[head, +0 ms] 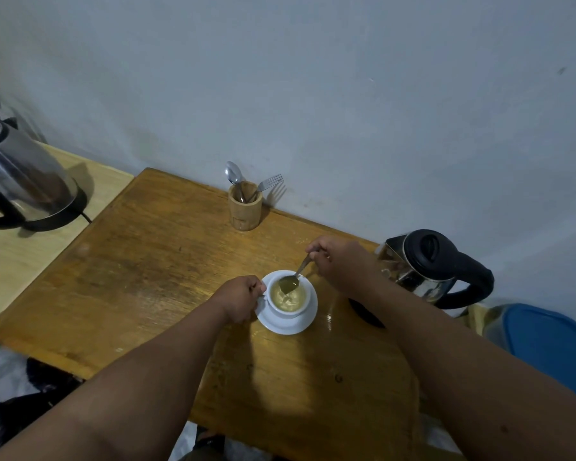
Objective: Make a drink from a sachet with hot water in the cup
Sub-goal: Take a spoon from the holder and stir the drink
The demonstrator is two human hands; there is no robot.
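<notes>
A white cup [274,308] stands on a white saucer [296,325] near the middle of the wooden table [153,261]. The cup holds a pale yellowish drink with some foam. My left hand [238,299] grips the cup's handle on its left side. My right hand [338,262] pinches the handle of a metal spoon [293,278], whose bowl dips into the drink at the cup's far rim. No sachet is in view.
A steel kettle with a black lid and handle [436,269] stands right of the cup, close to my right wrist. A wooden holder [245,207] with a spoon and fork sits by the wall. Another kettle [20,181] is far left. A blue lid [552,347] lies at the right edge.
</notes>
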